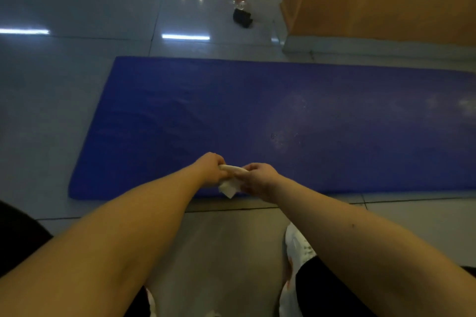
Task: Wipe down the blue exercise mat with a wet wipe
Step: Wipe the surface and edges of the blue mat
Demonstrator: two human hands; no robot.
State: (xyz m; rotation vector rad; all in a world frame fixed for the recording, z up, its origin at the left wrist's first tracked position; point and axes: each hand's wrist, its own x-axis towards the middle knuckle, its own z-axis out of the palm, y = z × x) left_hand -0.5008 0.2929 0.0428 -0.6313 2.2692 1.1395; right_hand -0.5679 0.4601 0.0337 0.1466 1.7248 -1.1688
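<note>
Both forearms (116,234) are bare, with black legwear (324,291) at the knees and white shoes (298,244) below.

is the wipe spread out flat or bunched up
Bunched up, not flat. The left hand and right hand pinch the wet wipe, its top edge rolled, one corner hanging over the blue mat.

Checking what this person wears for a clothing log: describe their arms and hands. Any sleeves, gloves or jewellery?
Both arms are bare: no sleeve shows on the left forearm or the right forearm up to the frame's edge. The left hand and right hand wear no gloves, and no watch, bracelet or ring is visible. One small dark spot marks the right forearm.
</note>
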